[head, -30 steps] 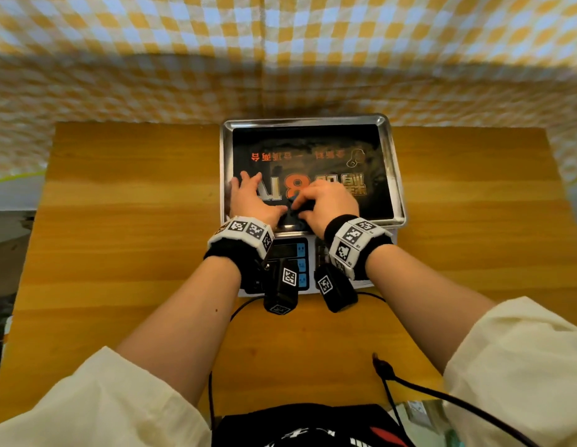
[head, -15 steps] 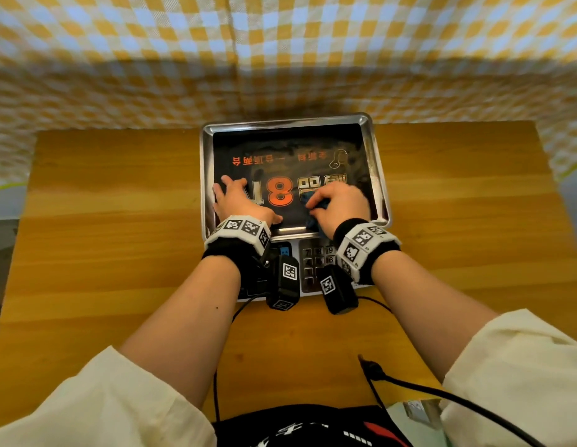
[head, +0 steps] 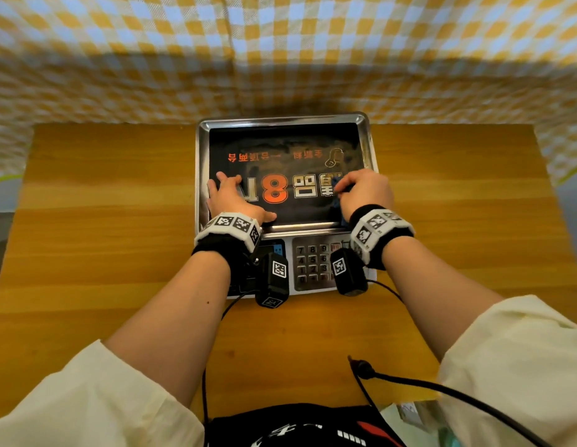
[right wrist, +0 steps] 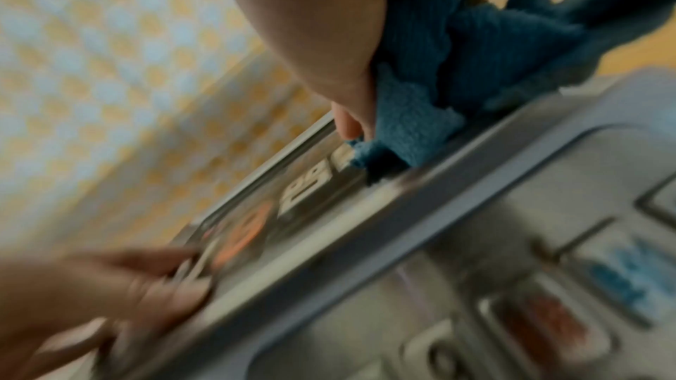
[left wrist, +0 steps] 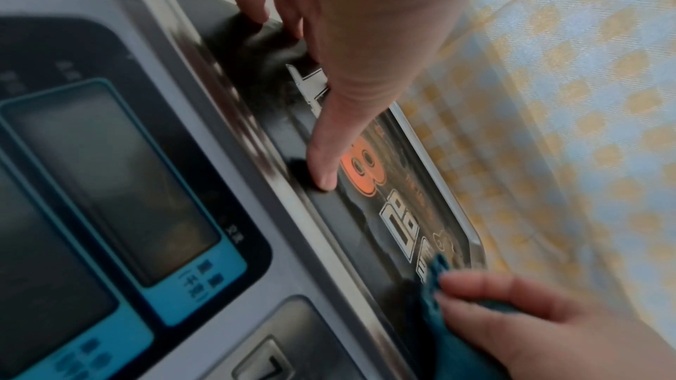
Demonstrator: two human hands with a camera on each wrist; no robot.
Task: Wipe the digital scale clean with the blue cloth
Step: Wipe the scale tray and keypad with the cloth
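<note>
The digital scale [head: 285,124] stands at the table's far middle, with a steel pan covered by a black printed sheet and a keypad [head: 314,264] at its near side. My left hand [head: 227,196] lies flat with straight fingers on the pan's left part; its thumb [left wrist: 329,161] presses near the front rim. My right hand [head: 361,191] grips the bunched blue cloth [right wrist: 439,74] against the pan's right front corner. In the head view only a sliver of the cloth [head: 337,183] shows beside the knuckles. The right wrist view is blurred.
The scale sits on a wooden table [head: 103,237] that runs wide on both sides. A yellow-and-white checked curtain [head: 280,53] hangs right behind the scale. Black cables [head: 442,387] trail over the table's near edge.
My right hand has slid the cloth from the pan's middle front to its right front corner. My left hand has stayed pressed on the left part.
</note>
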